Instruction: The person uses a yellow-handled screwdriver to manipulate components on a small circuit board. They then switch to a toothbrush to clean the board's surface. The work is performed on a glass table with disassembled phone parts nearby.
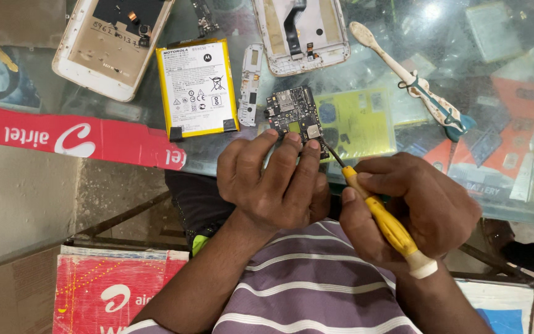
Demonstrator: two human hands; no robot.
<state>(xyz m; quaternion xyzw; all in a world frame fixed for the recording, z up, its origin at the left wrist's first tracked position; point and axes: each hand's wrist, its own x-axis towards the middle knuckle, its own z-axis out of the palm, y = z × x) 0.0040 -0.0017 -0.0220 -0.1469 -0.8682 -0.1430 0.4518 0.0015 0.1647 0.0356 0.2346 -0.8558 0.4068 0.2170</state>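
One glass-topped counter (514, 213), papers and cards showing beneath it, bare floor below at 8 o'clock. Left to right: red cardboard strip (63, 137) along the edge; white phone back shell (109, 46); yellow-edged flat battery (198, 88); narrow white plastic frame piece (251, 83); second white phone housing (301, 31) at 12 o'clock; worn white toothbrush (412, 80). Left hand (270, 182), fingers curled, pins small dark circuit board (295, 114). Right hand (415, 210) grips yellow-handled screwdriver (384, 222), tip at board's lower right edge.

I count one circuit board (294, 114), one yellow-handled screwdriver (383, 219), one yellow-edged phone battery (197, 88), two opened white phone housings (111, 43) (301, 32), one guitar-shaped tool (416, 83), and two hands (273, 179) (412, 207).
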